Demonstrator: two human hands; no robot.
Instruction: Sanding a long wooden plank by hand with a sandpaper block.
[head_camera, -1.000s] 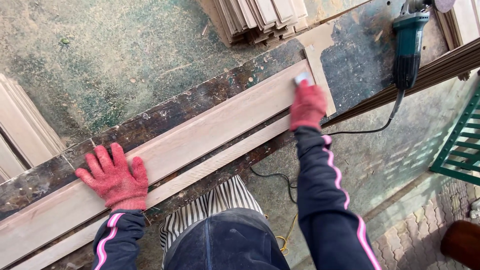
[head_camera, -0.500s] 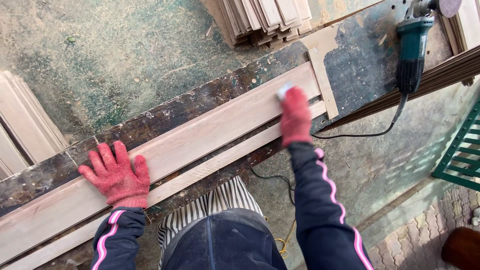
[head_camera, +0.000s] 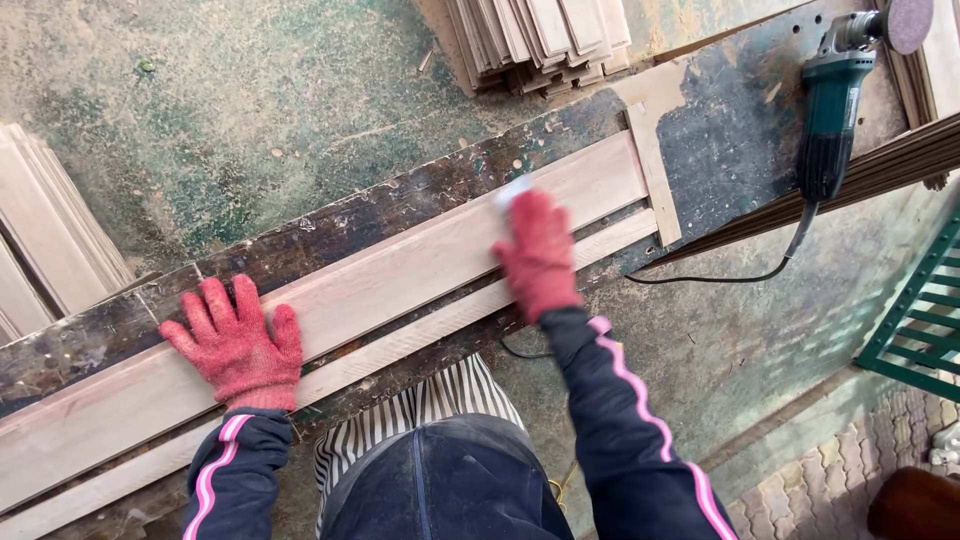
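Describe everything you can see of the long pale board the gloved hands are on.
The long pale board is a wide plank of light, bare-looking wood lying flat and slanting from lower left to upper right along a dark, stained workbench. Its upper-right end butts against a short wooden stop strip. A narrower pale strip runs alongside its near edge. The left hand, in a red glove, lies flat and spread on it. The gloved right hand presses a small pale pad on it.

The board lay bare between the left hand and right hand; a cross strip blocked its right end, a grinder beyond.
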